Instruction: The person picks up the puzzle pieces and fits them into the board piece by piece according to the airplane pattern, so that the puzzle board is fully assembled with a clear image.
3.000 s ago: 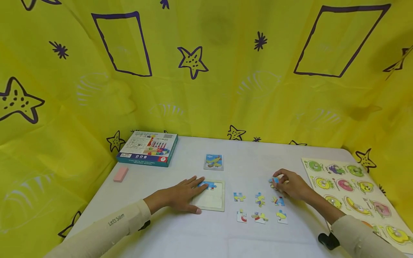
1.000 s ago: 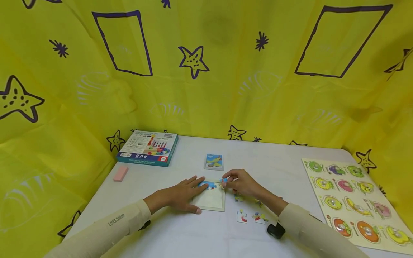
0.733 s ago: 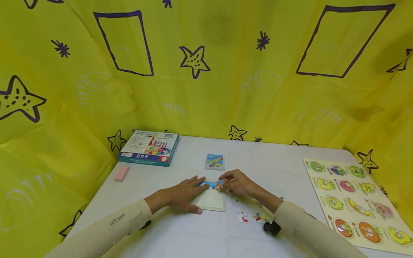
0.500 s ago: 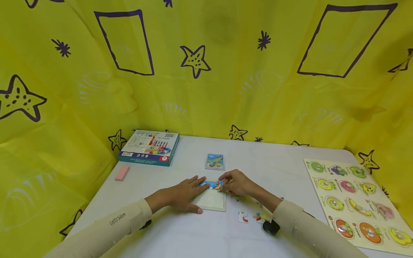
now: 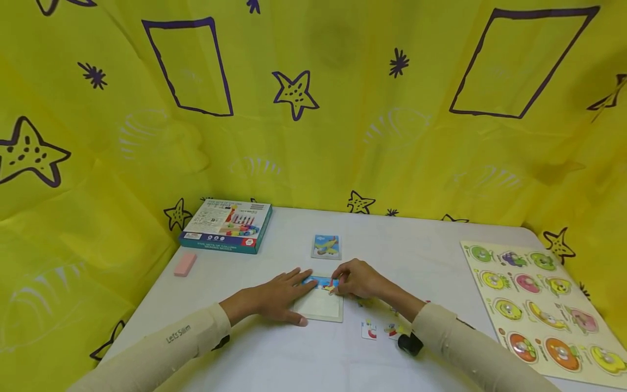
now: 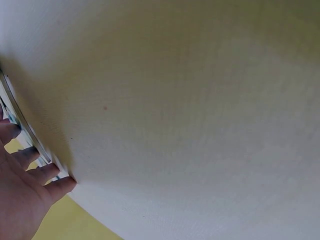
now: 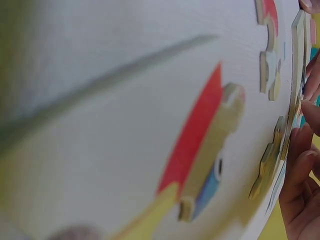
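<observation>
printed yellow curtain [image 5: 338, 147] at back, white-covered table [image 5: 406, 234] in front of it. head view: pale puzzle tray [image 5: 320, 306] at 6 o'clock from center, blue section [image 5: 321, 281] along its 12 o'clock edge. left hand [image 5: 281, 296] at tray's 9 o'clock side, lying flat, fingers spread over the tray, gripping nothing. right hand [image 5: 357, 279] at 2 o'clock, fingers bent, thumb and index pinching a red-and-yellow puzzle piece [image 5: 329, 285] in the tray's 1 o'clock corner. loose pieces [image 5: 369, 330] on the table at 4 o'clock from the tray, some partly hidden by the right arm. picture card [image 5: 326, 246] with plane just past the tray, 12 o'clock. box [image 5: 225, 226] at 10 o'clock, pink block [image 5: 185, 264] at 9, fruit board [image 5: 543, 316] well apart at 3. left wrist view: mostly table cover; left hand at 8 o'clock, fingers straight, beside the tray edge. right wrist view: loose pieces up close, a red, yellow and blue one near center, another at 2 o'clock; tray edge-on at 3 o'clock; right hand at 4 o'clock, fingers curled, pinched piece not clear from this side.
</observation>
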{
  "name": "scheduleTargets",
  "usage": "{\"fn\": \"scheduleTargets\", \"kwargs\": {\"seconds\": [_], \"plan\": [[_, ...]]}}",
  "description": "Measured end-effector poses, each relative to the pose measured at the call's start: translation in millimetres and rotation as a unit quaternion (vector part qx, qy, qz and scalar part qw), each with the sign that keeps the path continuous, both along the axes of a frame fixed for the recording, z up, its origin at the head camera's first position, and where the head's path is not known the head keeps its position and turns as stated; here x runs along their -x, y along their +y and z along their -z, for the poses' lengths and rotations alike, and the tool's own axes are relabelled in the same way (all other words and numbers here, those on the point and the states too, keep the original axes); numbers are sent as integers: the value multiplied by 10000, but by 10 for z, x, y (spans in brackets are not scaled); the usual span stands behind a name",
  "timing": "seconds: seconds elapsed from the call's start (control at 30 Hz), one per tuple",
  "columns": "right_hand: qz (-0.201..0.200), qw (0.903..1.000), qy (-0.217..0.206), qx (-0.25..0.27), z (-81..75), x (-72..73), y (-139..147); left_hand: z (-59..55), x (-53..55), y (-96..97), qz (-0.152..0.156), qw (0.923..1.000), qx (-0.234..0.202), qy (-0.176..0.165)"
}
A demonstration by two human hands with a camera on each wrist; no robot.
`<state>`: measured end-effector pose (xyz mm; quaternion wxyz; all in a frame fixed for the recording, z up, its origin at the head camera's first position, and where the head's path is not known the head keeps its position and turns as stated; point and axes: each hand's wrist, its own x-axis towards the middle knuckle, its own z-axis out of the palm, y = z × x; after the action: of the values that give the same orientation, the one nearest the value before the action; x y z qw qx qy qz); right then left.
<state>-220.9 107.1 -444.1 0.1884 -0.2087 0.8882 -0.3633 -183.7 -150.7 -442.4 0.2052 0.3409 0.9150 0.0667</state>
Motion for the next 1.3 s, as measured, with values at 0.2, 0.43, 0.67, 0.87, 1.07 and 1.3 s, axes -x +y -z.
{"fn": "scheduleTargets", "kwargs": {"seconds": [0.2, 0.43, 0.67, 0.87, 1.07, 1.3], "plan": [[152, 9996, 2, -224, -28, -10, -32, 17, -1, -6, -11, 10000, 17, 9], [301, 9985, 214, -403, -31, -8, -45, 11, -8, 0, -42, 10000, 59, 8], [271, 9980, 341, -452, -40, -24, -30, 10, -10, 3, -39, 10000, 47, 27], [280, 9973, 448, -513, -27, -20, -46, 12, -1, 2, -42, 10000, 39, 29], [423, 9962, 460, -605, -26, -20, -59, 4, 5, 15, -46, 10000, 51, 21], [270, 9978, 507, -330, -23, 4, 28, -30, 15, 48, -62, 9999, 81, -28]]}}
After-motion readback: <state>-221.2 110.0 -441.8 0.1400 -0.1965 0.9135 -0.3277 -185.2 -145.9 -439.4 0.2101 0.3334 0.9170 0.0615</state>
